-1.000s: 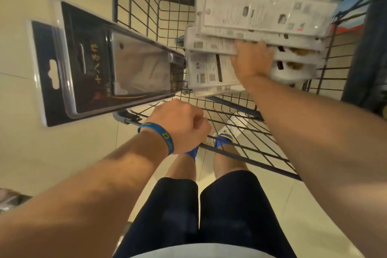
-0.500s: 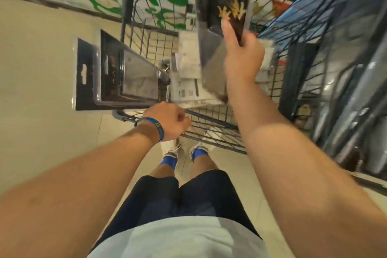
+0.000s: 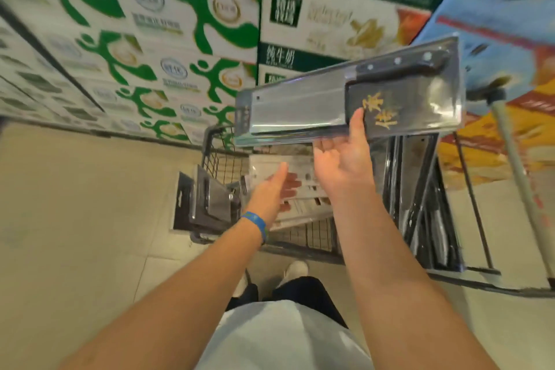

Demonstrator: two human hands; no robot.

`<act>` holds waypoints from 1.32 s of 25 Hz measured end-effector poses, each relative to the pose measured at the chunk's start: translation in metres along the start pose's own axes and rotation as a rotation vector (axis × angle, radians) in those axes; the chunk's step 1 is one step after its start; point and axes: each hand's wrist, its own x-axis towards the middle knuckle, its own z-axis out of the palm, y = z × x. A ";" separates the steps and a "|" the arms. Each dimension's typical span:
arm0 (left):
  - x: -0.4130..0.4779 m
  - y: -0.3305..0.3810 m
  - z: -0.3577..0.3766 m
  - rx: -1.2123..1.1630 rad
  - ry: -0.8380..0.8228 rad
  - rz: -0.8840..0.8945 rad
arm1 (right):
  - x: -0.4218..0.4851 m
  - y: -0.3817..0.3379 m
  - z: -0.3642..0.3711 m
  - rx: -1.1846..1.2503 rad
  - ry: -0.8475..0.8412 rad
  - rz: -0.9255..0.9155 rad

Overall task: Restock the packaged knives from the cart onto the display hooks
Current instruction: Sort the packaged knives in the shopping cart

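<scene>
My right hand (image 3: 345,156) holds a packaged cleaver (image 3: 345,99) by its lower edge, thumb on the black card with gold characters, raised above the wire cart (image 3: 216,156). The pack lies sideways, steel blade to the left, black riveted handle at the upper right. My left hand (image 3: 274,189), with a blue wristband, is open over the white knife packs (image 3: 297,204) stacked in the cart. A black-carded knife pack (image 3: 201,204) leans over the cart's left rim.
Stacked milk cartons (image 3: 168,39) with green figures wall off the far side. To the right stands a dark rack (image 3: 426,204) with metal rods and a blue and orange display (image 3: 504,39). Beige tiled floor (image 3: 75,219) spreads to the left.
My right hand lifted a pack out of the cart and turned it sideways, face towards me. My left hand let go of the cart handle and opened over the white packs.
</scene>
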 end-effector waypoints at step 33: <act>-0.101 0.201 0.118 -0.631 -0.508 0.415 | -0.091 -0.173 -0.041 -0.204 0.308 -0.542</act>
